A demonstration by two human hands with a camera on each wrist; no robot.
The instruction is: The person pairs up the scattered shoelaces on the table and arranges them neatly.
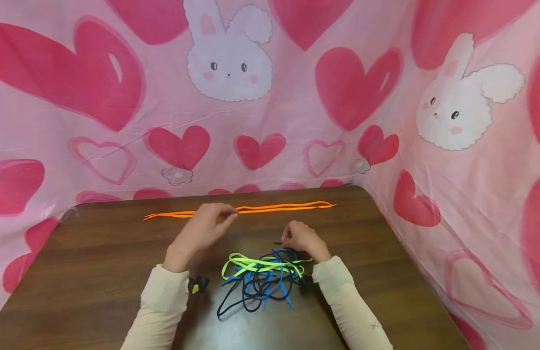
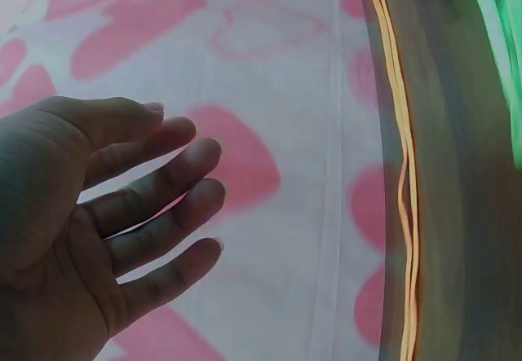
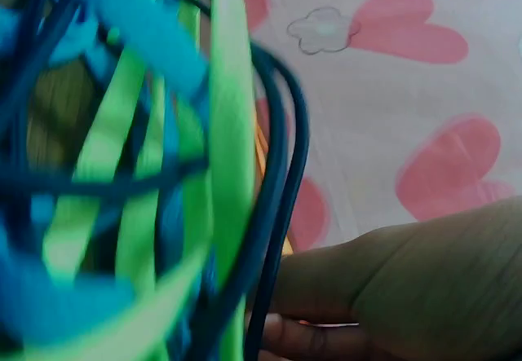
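A tangle of shoelaces lies on the table between my forearms: a flat neon-green shoelace (image 1: 252, 265), a blue shoelace (image 1: 280, 287) and a dark round shoelace (image 1: 228, 311). My right hand (image 1: 301, 238) is at the far right side of the tangle, pinching the dark shoelace, whose tip pokes out left of the fingers. In the right wrist view, dark strands (image 3: 285, 133) run down to those fingers. My left hand (image 1: 204, 228), fingers loosely bent and holding nothing, hovers near the orange shoelace (image 1: 283, 207) stretched across the back; it overlaps part of that lace in the head view.
The brown wooden table (image 1: 99, 272) ends at the back and right against a pink cloth (image 1: 270, 116) printed with hearts and rabbits. A small black wrist device (image 1: 198, 285) sits at my left cuff.
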